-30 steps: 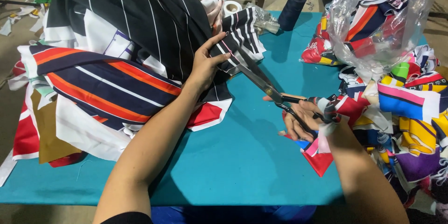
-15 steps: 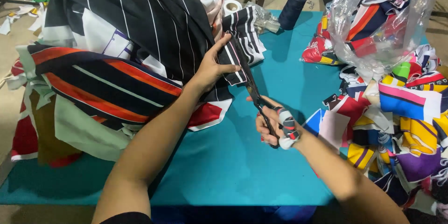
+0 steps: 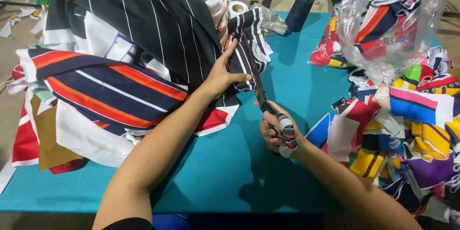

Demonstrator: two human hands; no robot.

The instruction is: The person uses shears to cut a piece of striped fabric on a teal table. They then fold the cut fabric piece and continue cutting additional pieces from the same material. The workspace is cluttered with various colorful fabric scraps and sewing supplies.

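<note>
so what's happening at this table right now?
A person is cutting fabric by hand. The left hand pins down the black striped cloth at the edge of a big fabric pile, and the right hand works scissors along that edge. On the teal table sit a dark thread spool, a heap of colourful scraps and a plastic bag stuffed with more.
</note>
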